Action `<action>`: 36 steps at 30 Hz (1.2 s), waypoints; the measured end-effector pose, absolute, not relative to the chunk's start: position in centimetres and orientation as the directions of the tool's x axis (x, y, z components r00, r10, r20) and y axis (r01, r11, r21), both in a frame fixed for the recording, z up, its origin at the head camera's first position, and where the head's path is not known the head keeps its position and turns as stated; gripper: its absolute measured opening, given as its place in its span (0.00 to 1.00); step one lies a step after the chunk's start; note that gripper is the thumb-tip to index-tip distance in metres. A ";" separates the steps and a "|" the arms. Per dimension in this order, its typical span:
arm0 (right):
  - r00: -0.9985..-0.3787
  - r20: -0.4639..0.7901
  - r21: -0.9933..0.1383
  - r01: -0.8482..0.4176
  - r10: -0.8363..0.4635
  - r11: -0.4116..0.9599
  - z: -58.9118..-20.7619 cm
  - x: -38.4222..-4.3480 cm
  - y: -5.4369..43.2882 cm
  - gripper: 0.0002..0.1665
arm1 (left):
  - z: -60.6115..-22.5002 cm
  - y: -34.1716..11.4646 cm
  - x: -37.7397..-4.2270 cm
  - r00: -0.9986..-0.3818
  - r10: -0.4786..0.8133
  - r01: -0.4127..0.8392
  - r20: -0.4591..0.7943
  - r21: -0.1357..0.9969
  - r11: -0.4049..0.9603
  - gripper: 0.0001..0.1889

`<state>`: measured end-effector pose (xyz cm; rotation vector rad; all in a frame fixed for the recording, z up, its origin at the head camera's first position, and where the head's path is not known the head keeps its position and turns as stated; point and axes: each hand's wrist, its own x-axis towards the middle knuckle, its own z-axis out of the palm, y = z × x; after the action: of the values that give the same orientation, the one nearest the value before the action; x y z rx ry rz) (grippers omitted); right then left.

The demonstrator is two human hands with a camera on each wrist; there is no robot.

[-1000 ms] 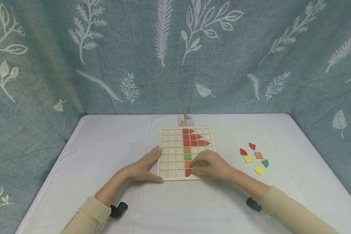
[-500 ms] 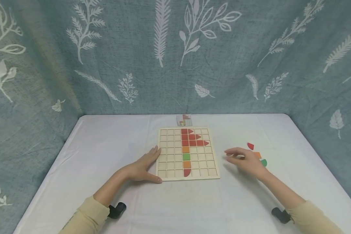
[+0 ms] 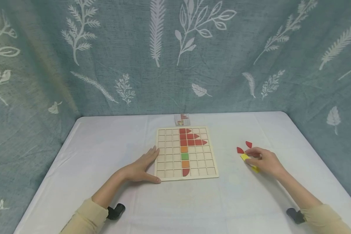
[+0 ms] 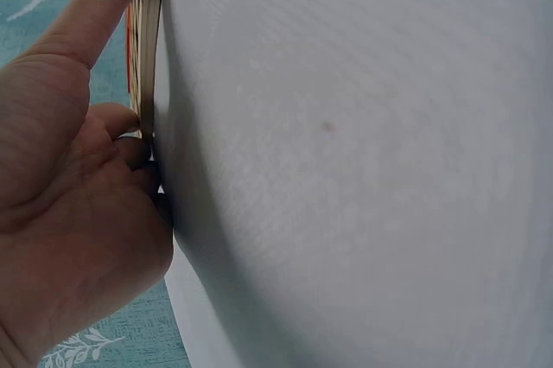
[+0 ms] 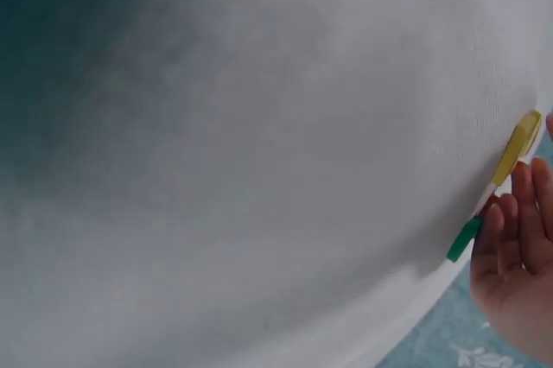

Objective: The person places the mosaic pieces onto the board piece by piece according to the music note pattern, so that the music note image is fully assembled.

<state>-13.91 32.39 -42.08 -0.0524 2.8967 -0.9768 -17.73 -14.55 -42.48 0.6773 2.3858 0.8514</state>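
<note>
My left hand (image 3: pixel 141 165) rests at the left edge of a wooden grid board (image 3: pixel 169 164), fingers and thumb spread. In the left wrist view, the thumb lies along the board's side (image 4: pixel 151 48). On the board, red, orange and green tiles form a column with red rows going right. My right hand (image 3: pixel 266 162) is low over loose tiles at the right, thumb and index finger apart right at a yellow square tile (image 3: pixel 244 156). A second yellow tile (image 3: pixel 255 169) shows partly below the hand. The right wrist view shows a green tile (image 5: pixel 465 238) by the fingers.
Two red curved tiles (image 3: pixel 240 150) lie just beyond the right fingertips. A small pattern card (image 3: pixel 182 120) sits behind the board. All this is on a white-covered table (image 3: pixel 175 204), with a leaf-patterned curtain (image 3: pixel 140 48) behind.
My right hand has left the board's lower column and moved right to the loose tiles, uncovering a red curved tile at the column's bottom. The left hand stays at the board's edge.
</note>
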 end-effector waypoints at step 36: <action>-0.930 -0.106 -0.771 -0.147 -0.352 0.619 -42.1 -15.5 16.0 0.12 | -42.1 -14.9 -16.8 -0.739 0.596 0.272 -0.314 0.671 0.690 0.62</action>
<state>-15.51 16.02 -42.14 -0.4075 2.5982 -1.2048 -16.85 -14.89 -42.07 0.6664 2.3793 0.8298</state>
